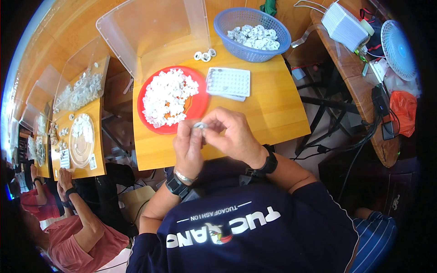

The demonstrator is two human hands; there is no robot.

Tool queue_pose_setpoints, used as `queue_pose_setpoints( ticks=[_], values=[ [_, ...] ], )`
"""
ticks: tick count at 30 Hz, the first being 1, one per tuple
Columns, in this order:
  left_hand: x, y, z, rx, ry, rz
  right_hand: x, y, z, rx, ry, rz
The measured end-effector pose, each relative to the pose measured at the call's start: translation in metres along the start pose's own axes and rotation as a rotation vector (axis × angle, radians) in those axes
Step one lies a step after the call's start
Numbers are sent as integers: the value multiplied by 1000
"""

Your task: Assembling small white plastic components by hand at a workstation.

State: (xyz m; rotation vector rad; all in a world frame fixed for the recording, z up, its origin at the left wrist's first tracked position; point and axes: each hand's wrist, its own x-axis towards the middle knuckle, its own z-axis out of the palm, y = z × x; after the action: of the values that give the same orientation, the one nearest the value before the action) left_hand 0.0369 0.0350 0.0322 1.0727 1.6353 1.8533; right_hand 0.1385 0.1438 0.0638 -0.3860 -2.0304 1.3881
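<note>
Two hands — one ring, one red plate

Pretty packed workshop setup: row of honey-coloured wooden tables running off to the left, each with a clear plastic divider standing at the back. Another wooden bench along the right side, loaded with a small white fan, a stack of white trays, an orange bag and tangled black cables (trailing down toward the floor). Dark metal table legs underneath. Bright, even light, warm on the wood.
</note>
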Motion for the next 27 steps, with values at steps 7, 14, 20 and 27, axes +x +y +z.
queue_pose_setpoints(
  ticks=[7,14,20,27],
  values=[
    [8,-7,-8,-399,-31,-422,3,20,2,523,-115,392],
    [9,-19,-12,-720,-82,-470,5,25,3,394,-59,304],
    [10,-17,-10,-836,-109,-437,4,25,2,197,14,101],
    [8,-19,-10,-829,-102,-423,5,19,1,96,27,70]
  ],
)
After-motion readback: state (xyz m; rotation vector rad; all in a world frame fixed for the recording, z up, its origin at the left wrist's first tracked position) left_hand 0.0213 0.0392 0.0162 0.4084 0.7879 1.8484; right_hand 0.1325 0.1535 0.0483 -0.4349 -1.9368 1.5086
